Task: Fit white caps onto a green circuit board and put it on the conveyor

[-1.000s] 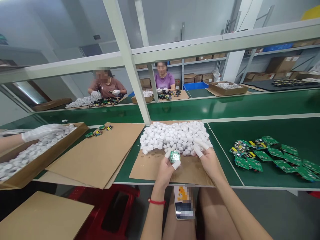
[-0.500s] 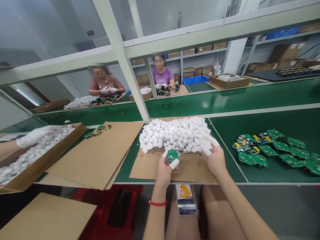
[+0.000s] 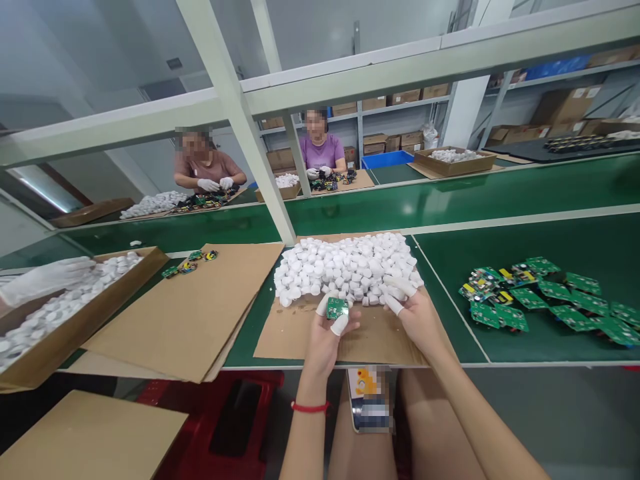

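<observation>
My left hand (image 3: 327,328), with white finger covers, grips a small green circuit board (image 3: 337,308) between thumb and fingers, above the cardboard sheet (image 3: 295,333). My right hand (image 3: 414,310) is at the front right edge of a heap of small white round parts (image 3: 345,263). Its covered fingertips touch or hover over the heap; whether a part is pinched between them is too small to tell. Green boards with yellow components (image 3: 485,287) lie in a spread to the right of the heap on the green table (image 3: 450,257).
At the left, another person's gloved hand (image 3: 50,277) is over a cardboard tray (image 3: 117,283) of white parts. Cardboard sheets (image 3: 200,313) hold a few boards. A frame post (image 3: 260,173) rises behind the heap. Two people work across the table. A phone (image 3: 370,400) lies on my lap.
My right hand has moved a little left along the heap's front edge. My left hand still holds the board. The other person's gloved hand at the left has shifted left.
</observation>
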`<state>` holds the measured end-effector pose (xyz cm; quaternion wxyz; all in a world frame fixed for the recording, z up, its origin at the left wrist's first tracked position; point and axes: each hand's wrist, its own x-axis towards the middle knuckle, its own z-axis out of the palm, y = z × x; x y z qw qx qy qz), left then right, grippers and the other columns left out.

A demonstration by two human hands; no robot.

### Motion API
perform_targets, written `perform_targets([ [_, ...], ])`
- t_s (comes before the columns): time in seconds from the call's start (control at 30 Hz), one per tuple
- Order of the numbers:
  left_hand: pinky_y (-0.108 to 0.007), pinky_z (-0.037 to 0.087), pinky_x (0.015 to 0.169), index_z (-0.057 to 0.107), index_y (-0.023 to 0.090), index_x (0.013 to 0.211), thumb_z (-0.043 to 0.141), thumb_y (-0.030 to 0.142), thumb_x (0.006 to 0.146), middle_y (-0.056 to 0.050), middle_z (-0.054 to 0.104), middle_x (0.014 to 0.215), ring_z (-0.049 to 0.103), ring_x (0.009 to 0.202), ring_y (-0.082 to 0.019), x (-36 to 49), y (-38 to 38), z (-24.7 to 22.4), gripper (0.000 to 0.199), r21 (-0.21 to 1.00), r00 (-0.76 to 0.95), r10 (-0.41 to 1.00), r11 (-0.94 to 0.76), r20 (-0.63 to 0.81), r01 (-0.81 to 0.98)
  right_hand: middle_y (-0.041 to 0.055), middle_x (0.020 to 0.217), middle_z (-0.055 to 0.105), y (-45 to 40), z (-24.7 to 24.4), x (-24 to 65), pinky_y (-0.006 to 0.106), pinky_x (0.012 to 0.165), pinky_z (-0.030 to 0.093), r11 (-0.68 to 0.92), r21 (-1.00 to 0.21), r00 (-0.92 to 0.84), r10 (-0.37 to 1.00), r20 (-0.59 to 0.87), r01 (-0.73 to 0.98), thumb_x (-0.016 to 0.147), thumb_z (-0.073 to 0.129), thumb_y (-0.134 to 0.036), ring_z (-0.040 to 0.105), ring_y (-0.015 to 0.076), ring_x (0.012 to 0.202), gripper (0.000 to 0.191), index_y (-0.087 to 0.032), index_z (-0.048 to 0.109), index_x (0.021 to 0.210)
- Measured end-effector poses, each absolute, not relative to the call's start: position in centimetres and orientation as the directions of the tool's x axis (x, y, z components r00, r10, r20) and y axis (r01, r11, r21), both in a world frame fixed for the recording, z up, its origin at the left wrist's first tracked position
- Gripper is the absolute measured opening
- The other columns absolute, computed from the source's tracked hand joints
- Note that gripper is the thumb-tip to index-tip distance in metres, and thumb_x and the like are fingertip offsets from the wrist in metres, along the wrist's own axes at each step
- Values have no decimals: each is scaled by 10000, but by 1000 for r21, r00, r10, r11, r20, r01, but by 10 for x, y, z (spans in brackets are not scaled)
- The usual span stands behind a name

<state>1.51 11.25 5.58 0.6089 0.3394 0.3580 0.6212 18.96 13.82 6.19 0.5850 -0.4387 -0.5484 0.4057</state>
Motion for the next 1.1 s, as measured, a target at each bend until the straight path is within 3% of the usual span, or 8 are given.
perform_targets([
  [0.07,-323,534,705,506,222,1121,765,262,639,-18,633,874,655,782,-199,17,112,56,548,875,-26,999,4,-19,-484,48,835,662,138,61,189,353,781,501,286,-958,32,958,285,1,759,573,-313,622,205,808,369,-189,592,1106],
  [0.13,-308,535,693,487,223,1152,759,257,645,-1,618,833,647,732,-174,19,111,56,576,893,-28,999,2,-17,-450,38,766,670,136,63,188,365,780,508,273,-962,-6,962,273,-10,794,546,-323,635,202,762,384,-198,567,1157],
  [0.27,-331,538,671,488,213,1119,754,285,643,-3,609,824,641,692,-182,21,112,56,550,943,-9,1000,9,-12,-333,3,577,629,134,68,189,310,540,510,224,-970,-15,974,226,-91,774,589,-364,596,172,522,401,-187,585,1133],
  [0.37,-369,523,767,530,186,977,748,287,648,-9,618,829,645,763,-200,21,112,56,407,951,-3,1000,0,0,-309,-6,503,607,134,69,191,290,480,488,202,-972,-31,978,207,-124,732,644,-369,567,157,457,350,-166,651,1018],
  [0.57,-382,458,901,573,174,1015,747,236,646,-66,659,974,604,966,-239,17,113,52,412,952,61,997,-24,44,-304,62,872,704,135,66,189,365,680,557,173,-965,-101,976,195,-197,685,683,-424,669,204,687,504,-222,607,1140],
  [0.77,-371,441,908,639,180,1009,803,207,545,-83,662,1045,580,1008,-268,12,111,52,493,945,142,989,-2,51,-328,67,958,692,133,67,188,368,669,566,177,-970,-196,958,208,-164,773,572,-484,673,222,771,477,-243,577,1185],
  [0.93,-406,433,918,684,163,930,840,292,475,-97,685,952,575,1005,-307,11,113,55,498,925,241,969,45,51,-377,2,629,675,131,72,180,288,544,523,238,-971,-387,894,224,-12,802,550,-272,616,169,553,221,-239,700,962],
  [1.1,-474,411,939,674,162,931,825,358,510,-95,686,918,581,986,-306,11,114,57,489,879,258,965,83,46,-469,-26,566,628,137,81,172,249,510,461,340,-930,-375,887,269,137,733,567,-128,560,155,535,312,-245,696,991],
])
